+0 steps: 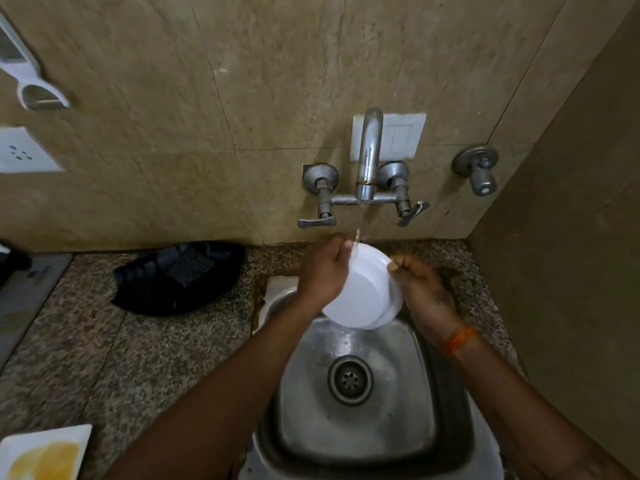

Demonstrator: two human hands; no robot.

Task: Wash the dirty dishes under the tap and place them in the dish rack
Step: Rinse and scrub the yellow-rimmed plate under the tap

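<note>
I hold the white bowl (360, 292) tilted over the sink (363, 427), under the tap (367, 157); its inside faces away, hidden from me. My left hand (325, 271) grips its far-left rim, my right hand (420, 289) pinches the right rim. A stained plate (45, 452) is cut off on the worktop (104, 358).

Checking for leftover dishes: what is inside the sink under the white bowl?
The steel sink shows only water and its drain. Its far end is hidden by the white bowl and both hands.
</note>
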